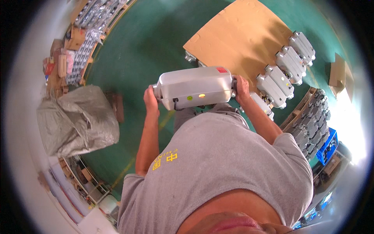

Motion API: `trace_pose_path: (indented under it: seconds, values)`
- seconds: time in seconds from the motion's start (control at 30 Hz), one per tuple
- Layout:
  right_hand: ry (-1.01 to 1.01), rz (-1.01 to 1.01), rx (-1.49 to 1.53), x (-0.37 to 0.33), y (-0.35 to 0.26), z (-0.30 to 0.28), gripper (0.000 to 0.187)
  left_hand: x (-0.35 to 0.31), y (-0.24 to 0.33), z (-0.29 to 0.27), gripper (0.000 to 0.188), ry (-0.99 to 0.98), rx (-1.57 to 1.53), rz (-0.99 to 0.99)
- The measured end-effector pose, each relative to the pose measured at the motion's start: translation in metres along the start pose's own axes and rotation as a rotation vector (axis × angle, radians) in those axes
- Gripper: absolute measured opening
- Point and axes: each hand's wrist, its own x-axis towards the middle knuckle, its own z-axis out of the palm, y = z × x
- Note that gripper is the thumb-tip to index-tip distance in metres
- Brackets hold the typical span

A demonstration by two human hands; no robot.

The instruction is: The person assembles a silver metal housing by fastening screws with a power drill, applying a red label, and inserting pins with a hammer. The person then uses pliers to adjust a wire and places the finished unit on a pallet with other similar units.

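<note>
Between my two hands I hold a silver air heater (pixel 196 89), level and crosswise in front of my waist. It has a long boxy metal housing, a red label, a green and a yellow round sticker, and a short black cable. My left hand (pixel 151 99) is closed round the port at its left end. At the opposite end, my right hand (pixel 241 89) grips the dark port. Beyond the heater lies a large brown cardboard sheet (pixel 237 35). Along its right edge several similar heaters (pixel 290 62) stand in a row.
A grey-green plastic cover (pixel 80 121) drapes over a bulky load at left. Pallets of metal parts (pixel 93 17) line the far left wall. At right are a pallet of grey castings (pixel 309 124), a blue bin (pixel 328 146) and an opened carton (pixel 340 74).
</note>
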Motion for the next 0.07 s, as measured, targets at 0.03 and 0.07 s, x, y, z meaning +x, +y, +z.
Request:
trace_pose_path:
  seconds: [0.03,0.07]
  values:
    - [0.028,0.095,0.067,0.006,-0.006,0.016,0.024,0.020,0.002,-0.003,0.044,0.002,-0.007,-0.016]
    - [0.056,0.189,0.136,0.011,-0.012,0.032,0.024,0.037,0.002,-0.006,0.044,0.004,-0.012,-0.032]
